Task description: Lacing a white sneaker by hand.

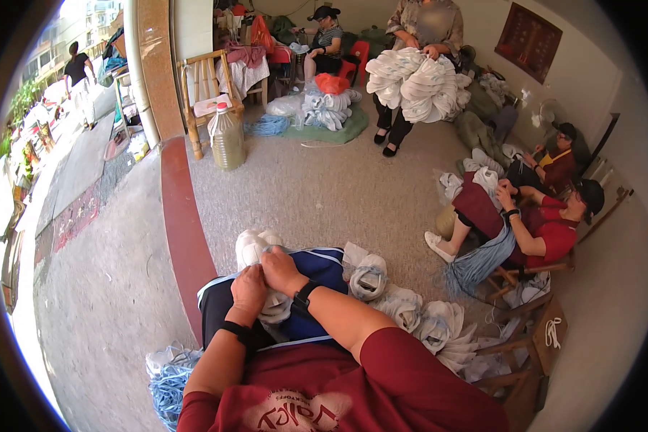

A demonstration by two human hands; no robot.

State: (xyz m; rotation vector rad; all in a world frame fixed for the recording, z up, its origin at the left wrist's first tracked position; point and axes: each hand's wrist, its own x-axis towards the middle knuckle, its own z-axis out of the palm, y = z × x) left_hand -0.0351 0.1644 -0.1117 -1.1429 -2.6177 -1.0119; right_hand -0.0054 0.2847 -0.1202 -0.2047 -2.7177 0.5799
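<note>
Over my lap lies a dark blue cloth (313,270) with pale blue edging. A white bundle of layered, fabric-like pieces (250,247) rests on it, part of it showing beyond my hands and part below them. My left hand (248,289) is closed at the bundle's middle, fingers pinched together. Right beside it, my right hand (282,271) is also closed on the bundle, its fingertips meeting the left hand's. Whatever fine piece may be between the fingertips is too small to make out.
Several white rolled bundles (403,306) lie to my right, near a wooden chair (533,345). Light blue strings (171,385) hang at my left. Two seated people work at the right; a standing person holds a large white bundle (417,83). A big plastic jug (227,140) stands ahead.
</note>
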